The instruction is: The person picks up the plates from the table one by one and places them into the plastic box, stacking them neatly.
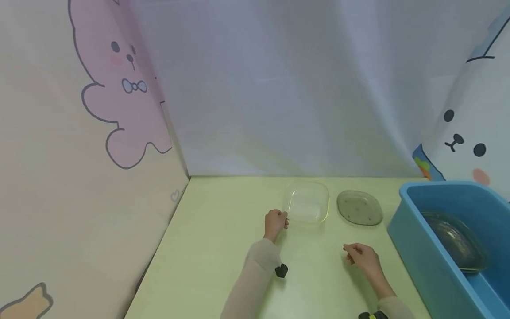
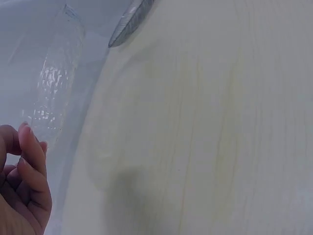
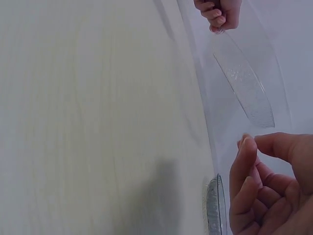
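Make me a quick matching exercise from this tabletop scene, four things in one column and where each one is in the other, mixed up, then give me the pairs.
Things:
1. clear dish
2. grey plate
3. glass bowl
4. right hand

Places:
A. inside the blue tub
B. at the left hand
C. between clear dish and tub
D. over bare table, holding nothing

Pairs: 1-B, 2-C, 3-A, 4-D

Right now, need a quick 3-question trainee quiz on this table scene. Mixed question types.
1. True or false: the left hand touches the near corner of the clear dish.
2. What lies in the blue tub? A) a glass dish B) a sponge C) a cup
3. Fill in: the smoky plate sits to the ____ of the clear dish, seen from the head view.

Key: 1 true; 2 A, a glass dish; 3 right. The right hand holds nothing.
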Demonstrator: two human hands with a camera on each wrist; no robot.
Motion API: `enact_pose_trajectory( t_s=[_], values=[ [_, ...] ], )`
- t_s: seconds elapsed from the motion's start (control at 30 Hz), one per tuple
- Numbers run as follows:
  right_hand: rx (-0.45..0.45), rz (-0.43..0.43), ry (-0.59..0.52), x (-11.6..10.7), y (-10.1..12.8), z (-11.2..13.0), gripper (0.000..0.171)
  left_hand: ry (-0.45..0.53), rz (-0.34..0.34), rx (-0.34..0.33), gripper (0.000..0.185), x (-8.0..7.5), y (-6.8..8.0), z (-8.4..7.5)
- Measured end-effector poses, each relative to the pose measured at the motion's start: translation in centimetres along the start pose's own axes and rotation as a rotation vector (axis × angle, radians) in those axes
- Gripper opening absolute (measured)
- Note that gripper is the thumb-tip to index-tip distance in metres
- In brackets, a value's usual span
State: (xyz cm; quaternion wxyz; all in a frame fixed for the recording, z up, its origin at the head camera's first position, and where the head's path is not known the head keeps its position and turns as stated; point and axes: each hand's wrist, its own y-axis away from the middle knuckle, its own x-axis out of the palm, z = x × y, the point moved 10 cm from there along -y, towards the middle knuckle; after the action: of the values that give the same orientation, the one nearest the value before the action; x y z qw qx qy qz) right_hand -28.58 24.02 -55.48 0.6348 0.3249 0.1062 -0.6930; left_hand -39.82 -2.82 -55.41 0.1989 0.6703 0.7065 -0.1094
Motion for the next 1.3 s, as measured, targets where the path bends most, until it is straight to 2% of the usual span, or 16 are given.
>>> enact_pose_trajectory(
  t_s=[0.1,0.3,0.47,0.57,0.67,0.83,1.03,1.3],
  values=[
    [-0.021,-0.007,-0.016,-0.2,0.0,0.6,0.037,0.009,-0.006,0.041,0.025,-0.7,1.0,-0.5],
    [-0.011,-0.034,-0.058,-0.3,-0.4,1.6,0.048,0.017,0.007,0.061,0.021,-2.0,3.7,-0.8],
    [-0.010,-0.039,-0.146,-0.2,-0.7,3.1,0.061,0.018,-0.044,0.116,0.016,-3.9,6.2,-1.8],
    [-0.026,-0.027,-0.183,-0.2,-0.8,4.3,0.066,0.035,-0.076,0.102,0.015,-4.9,7.4,-1.8],
    [-0.045,-0.014,-0.196,0.1,-0.5,5.1,0.069,0.074,-0.098,0.076,0.014,-5.4,8.7,-1.0],
    [-0.069,0.002,-0.177,1.2,0.2,5.9,0.070,0.139,-0.125,0.072,0.013,-5.6,10.7,0.1],
    [-0.111,0.001,-0.159,2.2,1.0,6.8,0.064,0.185,-0.140,0.049,0.013,-5.7,12.1,0.6],
    [-0.161,-0.001,0.049,3.1,1.8,8.0,0.060,0.205,-0.183,0.018,0.013,-5.5,13.0,1.1]
  ],
)
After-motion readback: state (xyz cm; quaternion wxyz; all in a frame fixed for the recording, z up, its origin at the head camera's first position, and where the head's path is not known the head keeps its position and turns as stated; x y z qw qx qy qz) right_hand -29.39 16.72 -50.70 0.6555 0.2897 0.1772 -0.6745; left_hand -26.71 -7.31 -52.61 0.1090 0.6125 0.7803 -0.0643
